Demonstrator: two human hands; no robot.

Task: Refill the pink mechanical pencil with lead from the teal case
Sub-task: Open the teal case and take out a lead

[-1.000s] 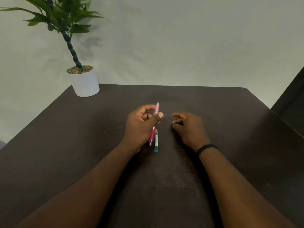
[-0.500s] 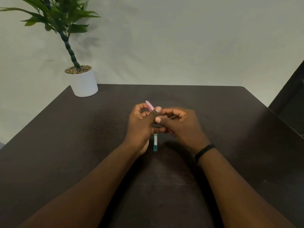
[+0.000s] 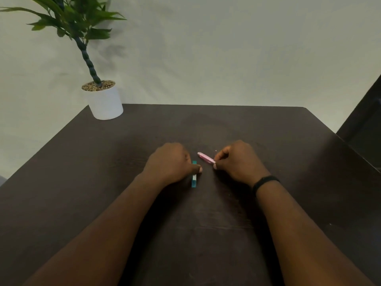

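Pink pencil: the pencil (image 3: 206,157) has passed from the left hand to the right hand within the last second; it now pokes out to the left and far side of the right hand, tilted, its free end hanging above the table.
Teal case: the case (image 3: 194,176) lies flat on the dark table (image 3: 268,131) where it lay a second ago, lengthwise near to far, between the two hands; its near end shows clear, its middle sits under the left thumb.
Change: a second ago the left hand held the pencil upright over the case and the right hand lay idle; half a second ago both hands met on the pencil; now they are apart, each with its own thing.
Meaning for the task: judging from this, the hand-over frees the left hand to pick up and open the case, so the refill itself is not yet begun; no lead shows, and the case looks closed as far as can be told.
Left hand: the left hand (image 3: 171,162) is curled, knuckles up, thumb pressed on the case; the fingers are hidden behind the hand, so a full pinch seems likely but is not certain.
Right hand: the right hand (image 3: 237,159) is narrowed to a pinch, thumb and forefinger closed on the pencil's near end, the other fingers tucked under.
Wrist: a black band (image 3: 266,182) circles the right wrist.
Far left corner: a plant in a white pot (image 3: 105,104) stands well apart from the work.
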